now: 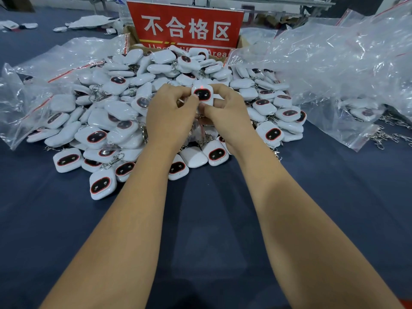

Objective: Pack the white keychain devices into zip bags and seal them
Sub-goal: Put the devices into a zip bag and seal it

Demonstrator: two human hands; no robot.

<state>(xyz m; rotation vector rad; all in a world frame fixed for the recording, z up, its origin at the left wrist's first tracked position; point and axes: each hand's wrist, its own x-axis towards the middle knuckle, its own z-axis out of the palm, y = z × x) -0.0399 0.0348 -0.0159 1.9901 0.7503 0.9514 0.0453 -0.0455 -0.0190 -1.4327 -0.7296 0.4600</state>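
Observation:
A white keychain device (202,94) with a black, red-rimmed face and a lit red dot is held upright above the heap. My left hand (170,115) pinches its left side with curled fingers. From the other side my right hand (225,114) grips it, thumb below the face. A large heap of the same white devices (116,121) with metal clips covers the table behind and under my hands. Clear zip bags with red seal strips lie left (33,90) and right (347,70) of the heap.
A red sign with white characters (186,27) stands in a cardboard box behind the heap. The dark blue table cloth (207,219) stretches toward me. Some bagged devices and loose chains (383,137) lie at the right. White scraps (89,21) sit at the far left.

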